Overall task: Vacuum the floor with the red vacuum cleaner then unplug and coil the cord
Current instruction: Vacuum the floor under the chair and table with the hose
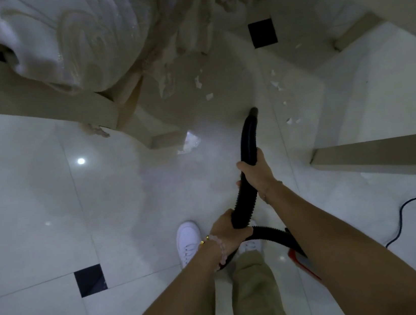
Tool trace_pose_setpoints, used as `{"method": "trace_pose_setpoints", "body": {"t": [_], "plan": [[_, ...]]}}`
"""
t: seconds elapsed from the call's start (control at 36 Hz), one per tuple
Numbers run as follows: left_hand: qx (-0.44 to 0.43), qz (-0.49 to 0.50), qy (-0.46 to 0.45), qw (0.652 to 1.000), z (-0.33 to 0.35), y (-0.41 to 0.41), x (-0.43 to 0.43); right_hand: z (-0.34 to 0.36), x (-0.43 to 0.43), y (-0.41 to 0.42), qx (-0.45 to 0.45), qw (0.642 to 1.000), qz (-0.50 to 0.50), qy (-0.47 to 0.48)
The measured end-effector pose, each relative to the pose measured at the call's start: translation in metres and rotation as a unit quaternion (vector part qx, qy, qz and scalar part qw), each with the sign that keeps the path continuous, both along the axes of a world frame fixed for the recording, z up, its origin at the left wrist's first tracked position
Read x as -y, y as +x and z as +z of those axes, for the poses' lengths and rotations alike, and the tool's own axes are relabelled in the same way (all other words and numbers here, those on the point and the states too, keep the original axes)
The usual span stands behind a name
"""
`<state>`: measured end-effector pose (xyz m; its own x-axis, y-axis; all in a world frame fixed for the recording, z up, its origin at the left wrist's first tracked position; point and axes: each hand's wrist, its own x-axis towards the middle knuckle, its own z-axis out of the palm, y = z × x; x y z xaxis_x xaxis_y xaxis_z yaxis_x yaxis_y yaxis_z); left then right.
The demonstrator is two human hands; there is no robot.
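Note:
A black ribbed vacuum hose runs up the middle of the view, its nozzle tip pointing at the white tiled floor. My right hand grips the hose near its upper part. Lower down, my left hand grips the same hose where it bends back toward the red vacuum cleaner, mostly hidden behind my right forearm. Small white paper scraps lie on the floor beyond the nozzle. The black power cord loops over the tiles at the right.
A cream bed frame with a white quilt hanging over it fills the upper left. Cream furniture juts in from the right, with more at the top right. My white shoes stand on the tiles.

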<state>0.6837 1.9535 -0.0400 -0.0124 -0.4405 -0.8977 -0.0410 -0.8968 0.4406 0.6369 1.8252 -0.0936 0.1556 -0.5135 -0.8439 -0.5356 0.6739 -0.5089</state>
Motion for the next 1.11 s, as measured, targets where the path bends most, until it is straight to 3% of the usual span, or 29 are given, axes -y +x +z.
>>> {"method": "trace_pose_setpoints", "body": {"t": [0.25, 0.64, 0.83, 1.11], "plan": [[0.032, -0.03, -0.018, 0.999, -0.005, -0.022, 0.021, -0.001, 0.023, -0.028, 0.045, 0.999, -0.028, 0.009], [0.068, -0.132, -0.025, 0.989, -0.011, -0.052, 0.074, -0.026, 0.06, -0.099, -0.01, 0.978, -0.208, 0.008], [0.057, -0.126, -0.032, 0.99, -0.018, -0.06, 0.059, -0.019, 0.049, -0.101, 0.024, 0.98, -0.196, 0.01], [0.048, -0.125, 0.003, 0.991, -0.011, -0.064, 0.024, 0.0, 0.02, -0.083, 0.059, 0.992, -0.093, 0.06]]}}
